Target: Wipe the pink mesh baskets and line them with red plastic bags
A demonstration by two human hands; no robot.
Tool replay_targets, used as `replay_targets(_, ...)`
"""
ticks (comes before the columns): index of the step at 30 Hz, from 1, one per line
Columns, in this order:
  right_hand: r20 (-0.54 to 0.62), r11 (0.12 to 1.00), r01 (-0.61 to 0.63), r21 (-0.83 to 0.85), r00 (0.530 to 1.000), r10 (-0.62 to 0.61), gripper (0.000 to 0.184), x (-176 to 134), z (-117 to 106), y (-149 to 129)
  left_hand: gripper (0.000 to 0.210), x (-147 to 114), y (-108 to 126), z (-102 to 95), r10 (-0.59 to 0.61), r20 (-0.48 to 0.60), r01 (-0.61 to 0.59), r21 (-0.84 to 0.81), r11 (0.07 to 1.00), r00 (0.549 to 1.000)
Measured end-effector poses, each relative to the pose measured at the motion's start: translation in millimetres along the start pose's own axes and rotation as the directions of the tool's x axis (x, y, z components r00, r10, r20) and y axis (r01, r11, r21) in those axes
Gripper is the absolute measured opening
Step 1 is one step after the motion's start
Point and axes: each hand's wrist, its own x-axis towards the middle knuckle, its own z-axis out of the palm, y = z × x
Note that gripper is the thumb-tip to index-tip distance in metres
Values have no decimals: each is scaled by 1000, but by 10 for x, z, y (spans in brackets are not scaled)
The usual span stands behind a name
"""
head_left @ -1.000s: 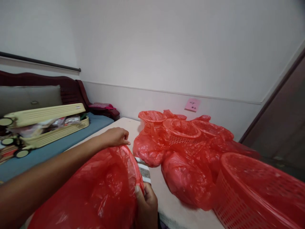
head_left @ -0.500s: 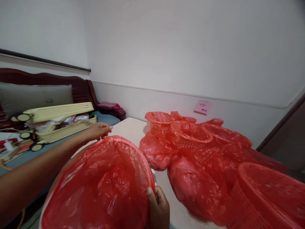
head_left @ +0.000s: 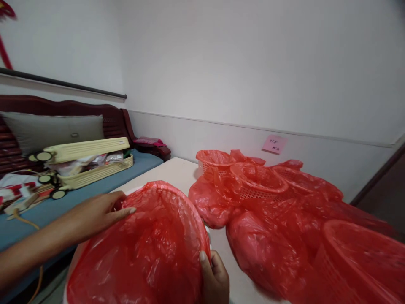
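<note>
A round basket lined with a red plastic bag [head_left: 152, 249] sits in front of me at the near edge of the pale table [head_left: 172, 171]. My left hand [head_left: 101, 209] lies flat on the bag at the basket's left rim, fingers stretched toward the middle. My right hand [head_left: 215, 276] grips the right rim, thumb pressing the red plastic over the edge. The basket under the bag is mostly hidden.
Several red lattice baskets [head_left: 255, 181] lined with or lying among red bags fill the table's right side, one large basket [head_left: 363, 261] near right. A yellow open suitcase [head_left: 85, 162] lies on a blue bed at left. A pink note [head_left: 274, 144] sticks on the wall.
My left hand has drawn back from the basket's far rim to its left side, smoothing the bag. The right hand keeps its hold on the right rim. The view has shifted left.
</note>
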Motion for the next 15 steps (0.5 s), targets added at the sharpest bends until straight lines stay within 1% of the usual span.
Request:
replay_targets(1, 4, 1000, 1, -3, 1000, -1, 39, 1, -2, 1, 43, 9, -9, 39, 18, -1, -18, -64, 998, 1000)
replay_targets(3, -6, 1000, 4, -25, 1000, -4, 39, 4, -8, 9, 37, 50, -43, 114, 41, -31, -48, -262, 964, 999)
replay_targets(5, -37, 998, 21, -55, 999, -23, 40, 7, -12, 23, 34, 94, -81, 166, -15, -73, -22, -486, 874, 997)
replay_targets(7, -69, 997, 43, -70, 996, -48, 42, 8, -13, 35, 34, 122, -108, 176, -119, -56, 53, -660, 749, 991)
replay_targets(9, -76, 996, 53, -75, 995, -59, 44, 9, -14, 38, 35, 133, -121, 140, -219, 17, 156, -758, 634, 975)
replay_targets(11, -66, 996, 48, -79, 996, -53, 45, 10, -16, 27, 38, 132, -121, 74, -278, 86, 230, -807, 544, 957)
replay_targets(13, -62, 996, 43, -79, 997, -48, 45, 9, -17, 8, 43, 122, -115, 2, -303, 117, 253, -851, 460, 946)
replay_targets(15, -68, 996, 52, -79, 996, -58, 45, 8, -19, -13, 43, 108, -125, -49, -302, 132, 245, -895, 373, 944)
